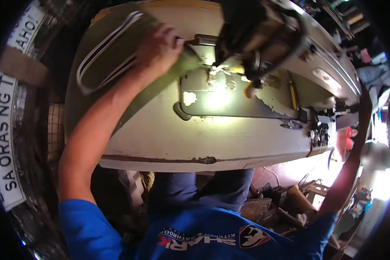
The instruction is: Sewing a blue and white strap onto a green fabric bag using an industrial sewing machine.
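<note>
At the far left I am seeing a white signboard [8,143] standing beyond the table [160,141]. On the table's left side a green cloth [104,67] is lying spread, narrowing rightward near the lit needle area. On top of it a white strap [105,43] with a dark stripe is curving in a long loop, its bend lying at the lower left. Over the loop's right side I am watching the left hand [162,50], fingers bent above the cloth; it is blurring on my feed, so I cannot tell whether it is gripping anything. Right of it the black sewing machine [251,30] is standing, a bright patch glowing beneath its head. Farther right a yellow-handled tool [293,93] is lying, and metal snips [291,125] are lying nearer the front edge. At the far right I am seeing the right forearm [349,167] angling upward beside the table; its hand is escaping my view, so I cannot tell its state.
</note>
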The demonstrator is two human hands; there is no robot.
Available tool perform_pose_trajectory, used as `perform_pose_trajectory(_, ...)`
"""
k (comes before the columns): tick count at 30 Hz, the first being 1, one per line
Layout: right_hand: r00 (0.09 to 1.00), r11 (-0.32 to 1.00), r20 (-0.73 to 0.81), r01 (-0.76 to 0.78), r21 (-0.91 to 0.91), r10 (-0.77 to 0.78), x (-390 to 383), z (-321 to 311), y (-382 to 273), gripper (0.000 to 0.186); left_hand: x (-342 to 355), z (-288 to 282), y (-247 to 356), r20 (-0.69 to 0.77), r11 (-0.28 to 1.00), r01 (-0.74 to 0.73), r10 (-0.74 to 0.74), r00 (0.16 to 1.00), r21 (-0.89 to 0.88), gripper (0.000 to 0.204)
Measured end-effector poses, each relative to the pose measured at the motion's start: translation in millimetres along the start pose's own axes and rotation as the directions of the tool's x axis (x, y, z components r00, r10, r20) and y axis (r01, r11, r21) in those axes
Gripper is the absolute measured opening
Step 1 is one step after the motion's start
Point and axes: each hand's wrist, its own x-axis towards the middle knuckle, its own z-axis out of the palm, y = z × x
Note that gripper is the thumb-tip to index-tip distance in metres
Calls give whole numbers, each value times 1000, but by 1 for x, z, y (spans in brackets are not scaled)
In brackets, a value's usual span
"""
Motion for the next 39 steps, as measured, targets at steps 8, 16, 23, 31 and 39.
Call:
perform_pose_trajectory(8,818,864,-330,-350,363,470,-14,-2,-128,41,-6,-28,-93,-85,986,107,-96,992,130,18)
perform_pose_trajectory(16,585,700,-405,-471,536,703,-41,-79,-284,50,-11,-72,-100,145,965,-7,-32,989,261,14)
perform_pose_trajectory(23,1000,879,-10,1,477,4,-100,-72,-426,37,-40,-150,-82,298,993,-10,-26,954,118,14)
perform_pose_trajectory(31,977,765,-211,164,623,-38,-56,-96,-508,31,-63,-219,-28,95,988,-150,147,985,27,7)
perform_pose_trajectory(39,983,586,-142,184,789,-117,13,-172,-633,24,-73,-242,1,123,975,-218,212,970,41,8)
